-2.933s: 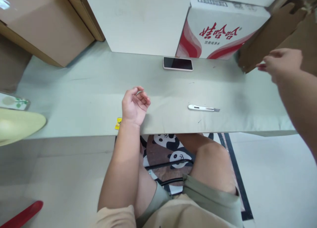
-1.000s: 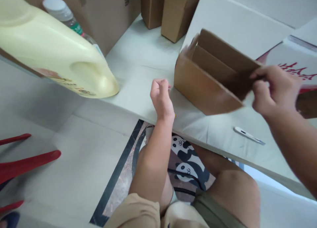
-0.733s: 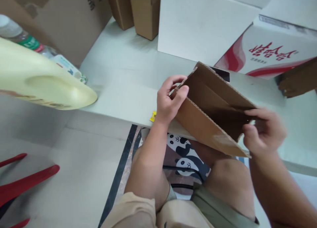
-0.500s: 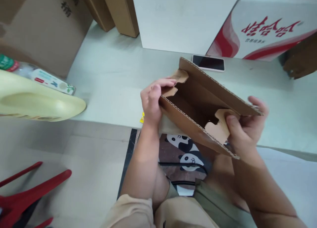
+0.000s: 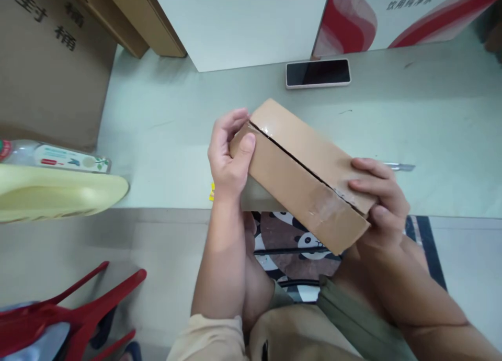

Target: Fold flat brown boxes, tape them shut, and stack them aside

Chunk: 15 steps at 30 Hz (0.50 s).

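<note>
I hold a long brown cardboard box (image 5: 301, 167) over the table's front edge, tilted down toward the right. Its two top flaps meet in a dark seam, and shiny tape remains lie on its surface. My left hand (image 5: 227, 157) grips the box's left end, thumb on top. My right hand (image 5: 378, 201) clasps the right end, fingers laid across the flaps. A white utility knife (image 5: 398, 166) lies on the table behind my right hand, mostly hidden by it.
A phone (image 5: 317, 72) lies face up at the back of the pale table (image 5: 164, 141). Behind it stand a white box (image 5: 239, 21) and a red-and-white carton (image 5: 392, 10). Brown cartons (image 5: 47, 63) are at left, with a cream jug (image 5: 58, 193) and a bottle (image 5: 55, 156). A red chair (image 5: 78, 314) is on the floor.
My right hand brought the cardboard box from the right; both hands took it, turned it from its open side to the shut flaps, and folded the end tabs in. The view tilted lower.
</note>
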### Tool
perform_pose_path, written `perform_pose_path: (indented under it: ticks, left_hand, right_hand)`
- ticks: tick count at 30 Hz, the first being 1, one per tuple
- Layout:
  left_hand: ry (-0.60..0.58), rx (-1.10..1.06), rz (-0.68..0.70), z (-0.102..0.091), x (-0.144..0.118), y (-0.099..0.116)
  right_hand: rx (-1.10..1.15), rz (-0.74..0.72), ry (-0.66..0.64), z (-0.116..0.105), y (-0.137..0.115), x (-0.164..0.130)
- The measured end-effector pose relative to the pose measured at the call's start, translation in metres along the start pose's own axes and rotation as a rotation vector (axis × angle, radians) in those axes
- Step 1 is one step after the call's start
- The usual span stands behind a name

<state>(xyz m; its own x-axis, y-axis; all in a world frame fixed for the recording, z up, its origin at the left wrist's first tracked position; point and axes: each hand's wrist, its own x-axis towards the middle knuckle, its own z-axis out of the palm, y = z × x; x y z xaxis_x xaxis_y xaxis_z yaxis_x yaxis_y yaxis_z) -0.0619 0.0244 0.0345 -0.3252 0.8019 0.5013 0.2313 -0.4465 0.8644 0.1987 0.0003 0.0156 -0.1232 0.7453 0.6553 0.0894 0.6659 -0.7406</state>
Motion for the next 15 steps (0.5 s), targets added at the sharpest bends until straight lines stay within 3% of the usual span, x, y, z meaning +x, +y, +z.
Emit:
perform_pose_path:
  ticks: [4,12,15]
  left_hand:
    - [-0.034,0.063,-0.027,-0.001,0.003,0.004]
    - [0.011,0.088,-0.102,0.003,0.002,0.011]
    - [0.025,0.085,-0.112,0.004,0.001,0.009]
  right_hand:
    - [-0.034,-0.007,0.047,0.001,0.003,-0.005]
    - [-0.193,0.147,0.086,0.0,0.009,-0.013]
    - [-0.13,0.247,0.008,-0.001,0.01,-0.016]
